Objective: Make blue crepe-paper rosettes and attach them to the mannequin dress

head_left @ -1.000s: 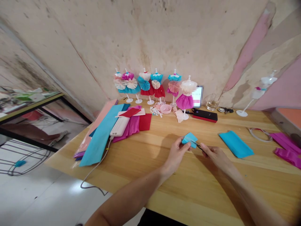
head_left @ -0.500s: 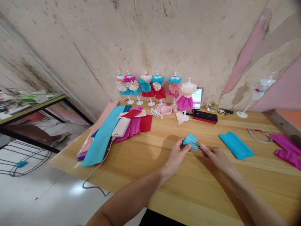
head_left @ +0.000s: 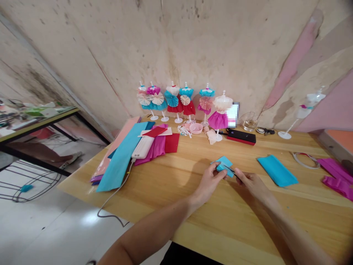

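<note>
My left hand (head_left: 209,181) pinches a small folded piece of blue paper (head_left: 224,164) just above the wooden table (head_left: 176,184). My right hand (head_left: 250,184) is closed around a thin dark tool, probably small scissors (head_left: 231,170), whose tip meets the blue paper's edge. Both hands are close together at the table's middle.
A larger blue paper piece (head_left: 276,170) lies to the right, magenta paper (head_left: 335,173) at the far right. Stacked coloured sheets (head_left: 132,149) with a white power bank (head_left: 142,147) lie left. Paper-dressed mini mannequins (head_left: 179,101), a pink bowl (head_left: 195,128), a black-red box (head_left: 241,136) and a glass (head_left: 249,120) line the wall.
The hands stay together on the blue paper; the left fingers have shifted slightly on it. The view has drifted a little.
</note>
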Tool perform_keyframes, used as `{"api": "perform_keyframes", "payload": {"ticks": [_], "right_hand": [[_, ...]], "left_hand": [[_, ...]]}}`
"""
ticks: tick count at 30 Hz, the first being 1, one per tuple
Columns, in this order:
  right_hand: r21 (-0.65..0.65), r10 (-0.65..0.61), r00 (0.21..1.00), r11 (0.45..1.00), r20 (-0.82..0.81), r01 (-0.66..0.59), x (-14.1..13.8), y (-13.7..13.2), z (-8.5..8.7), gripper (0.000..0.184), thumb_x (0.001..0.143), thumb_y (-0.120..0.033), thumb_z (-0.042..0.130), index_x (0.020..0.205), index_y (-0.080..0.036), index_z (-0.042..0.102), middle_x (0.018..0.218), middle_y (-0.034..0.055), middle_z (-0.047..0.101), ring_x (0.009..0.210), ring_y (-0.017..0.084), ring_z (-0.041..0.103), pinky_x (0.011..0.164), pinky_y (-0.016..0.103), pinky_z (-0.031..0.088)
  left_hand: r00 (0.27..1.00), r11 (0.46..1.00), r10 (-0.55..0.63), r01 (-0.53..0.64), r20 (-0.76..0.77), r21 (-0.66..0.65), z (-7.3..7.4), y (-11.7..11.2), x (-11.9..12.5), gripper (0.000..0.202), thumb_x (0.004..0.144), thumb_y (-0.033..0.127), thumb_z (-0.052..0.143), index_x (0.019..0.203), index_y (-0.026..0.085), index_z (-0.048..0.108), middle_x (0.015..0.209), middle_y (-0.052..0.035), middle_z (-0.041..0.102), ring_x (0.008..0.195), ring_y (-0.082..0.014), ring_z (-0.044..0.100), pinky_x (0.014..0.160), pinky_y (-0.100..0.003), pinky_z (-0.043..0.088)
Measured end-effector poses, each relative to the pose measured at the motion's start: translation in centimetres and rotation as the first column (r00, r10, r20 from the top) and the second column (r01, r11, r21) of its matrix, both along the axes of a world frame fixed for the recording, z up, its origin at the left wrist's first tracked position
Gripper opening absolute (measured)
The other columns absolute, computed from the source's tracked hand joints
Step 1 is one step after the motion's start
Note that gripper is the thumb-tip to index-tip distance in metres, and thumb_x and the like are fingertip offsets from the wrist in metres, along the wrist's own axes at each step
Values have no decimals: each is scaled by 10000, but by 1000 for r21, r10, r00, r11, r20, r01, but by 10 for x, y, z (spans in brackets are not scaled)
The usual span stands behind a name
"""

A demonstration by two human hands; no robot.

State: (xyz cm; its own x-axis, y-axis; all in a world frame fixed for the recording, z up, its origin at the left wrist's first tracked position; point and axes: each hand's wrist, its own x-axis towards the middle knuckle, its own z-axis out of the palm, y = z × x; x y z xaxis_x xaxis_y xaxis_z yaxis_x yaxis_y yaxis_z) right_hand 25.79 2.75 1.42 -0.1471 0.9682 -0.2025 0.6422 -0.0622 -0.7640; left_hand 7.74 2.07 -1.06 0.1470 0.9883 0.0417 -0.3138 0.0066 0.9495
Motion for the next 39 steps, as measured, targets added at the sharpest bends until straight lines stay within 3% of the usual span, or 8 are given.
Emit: {"api": "perform_keyframes", "payload": {"ticks": [16, 23, 39], "right_hand": [[0, -30, 999, 1000, 21, 30, 0, 2, -7, 633, 811, -769, 392, 556, -192, 442, 524, -21, 387, 546, 128, 372, 544, 277, 224], [-15, -5, 1000, 1000, -16, 5, -3, 0, -4, 643, 821, -767, 370, 589, -183, 508, 540, -8, 441, 561, 138, 402, 558, 278, 241], [-25, -15, 1000, 1000, 0, 15, -2, 0, -8, 629, 822, -759, 378, 577, -187, 472, 532, -17, 386, 552, 127, 353, 551, 278, 210]], "left_hand": [[1000, 1000, -9, 9, -5, 5, -3, 0, 0, 254, 844, 325, 632, 1044, 170, 616, 898, -40, 634, 797, -134, 596, 801, -277, 464], [1000, 1000, -14, 14, -12, -3, -3, -1, 0, 236, 841, 326, 632, 1020, 173, 609, 899, -37, 636, 796, -134, 593, 806, -278, 459], [999, 999, -46, 46, -19, 3, -6, -3, 4, 238, 839, 317, 623, 1024, 173, 586, 928, -34, 639, 818, -137, 601, 806, -289, 469]]}}
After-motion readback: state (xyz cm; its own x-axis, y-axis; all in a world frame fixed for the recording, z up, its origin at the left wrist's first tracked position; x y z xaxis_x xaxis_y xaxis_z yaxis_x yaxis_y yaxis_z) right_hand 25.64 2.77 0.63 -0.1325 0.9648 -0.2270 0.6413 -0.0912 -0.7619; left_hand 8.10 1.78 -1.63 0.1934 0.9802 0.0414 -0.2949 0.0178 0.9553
